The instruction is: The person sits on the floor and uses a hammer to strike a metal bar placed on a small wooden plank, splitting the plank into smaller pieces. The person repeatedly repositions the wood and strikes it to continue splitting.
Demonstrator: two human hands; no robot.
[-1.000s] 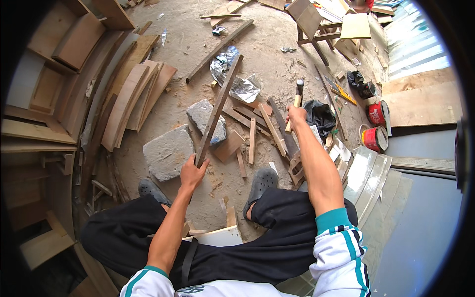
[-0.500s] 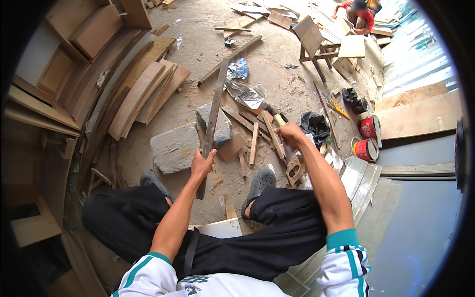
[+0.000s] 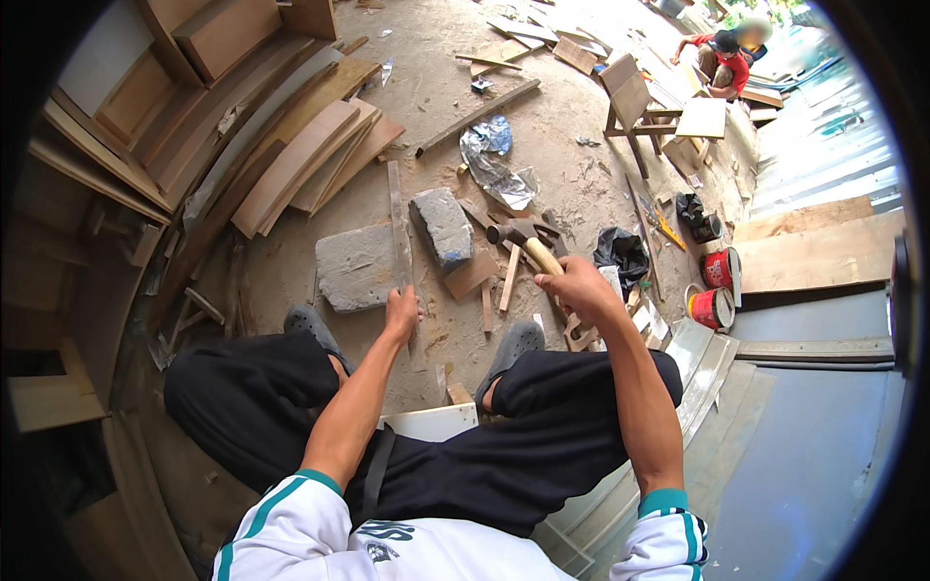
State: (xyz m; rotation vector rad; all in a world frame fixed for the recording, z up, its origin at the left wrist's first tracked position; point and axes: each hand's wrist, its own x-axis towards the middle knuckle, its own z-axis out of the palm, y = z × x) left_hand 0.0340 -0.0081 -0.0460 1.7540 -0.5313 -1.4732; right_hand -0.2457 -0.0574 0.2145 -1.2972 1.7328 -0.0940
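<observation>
So the long, narrow brown wooden strip (image 3: pixel 399 213) is being held in the left hand (image 3: pixel 403 315), grip closed round its near part. A second ago it was slanted off to the right, toward the crumpled silver foil (image 3: pixel 509 184); now it's been swung to run almost straight away from the body, over the right edge of the flat, pale grey concrete block (image 3: pixel 354 271). Whether the block is actually touched can't be told.

The claw hammer with a dark metal head and pale wooden handle (image 3: pixel 539 254) is gripped in the right hand (image 3: pixel 581 290), fingers wrapped round the handle. Earlier its head was pointed away, near the crumpled black plastic bag (image 3: pixel 622 252); now it's been tipped left, toward the strip but well apart from it.
</observation>
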